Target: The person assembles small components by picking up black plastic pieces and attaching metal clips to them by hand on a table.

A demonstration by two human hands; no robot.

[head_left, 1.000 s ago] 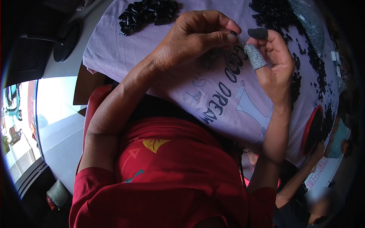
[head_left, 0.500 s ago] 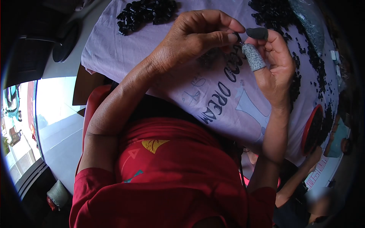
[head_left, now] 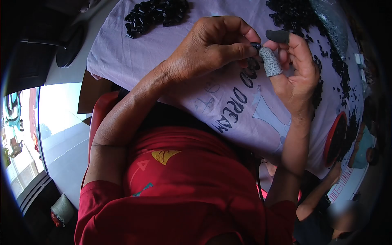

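Note:
My left hand [head_left: 218,49] pinches a small black cylindrical part [head_left: 255,45] between thumb and forefinger, above the cloth. Close against it is my right hand [head_left: 297,69], its thumb in a speckled grey finger cover [head_left: 270,61] and its forefinger in a dark cover [head_left: 277,36]. The right thumb tip meets another fingertip beside the black part, while the covered forefinger is raised apart. Whatever lies between those right fingertips is too small to make out. Beneath both hands spreads a pale pink printed cloth [head_left: 188,98].
A pile of black parts [head_left: 155,16] lies beyond my left hand. More black pieces [head_left: 290,16] spread along the far right, near a clear plastic bag [head_left: 332,28]. A red-rimmed round container [head_left: 335,139] stands at the right edge. Another person's arm [head_left: 318,194] reaches in at lower right.
My left hand has dipped slightly, and the black part now shows more clearly at its fingertips. The right thumb and raised forefinger have moved farther apart.

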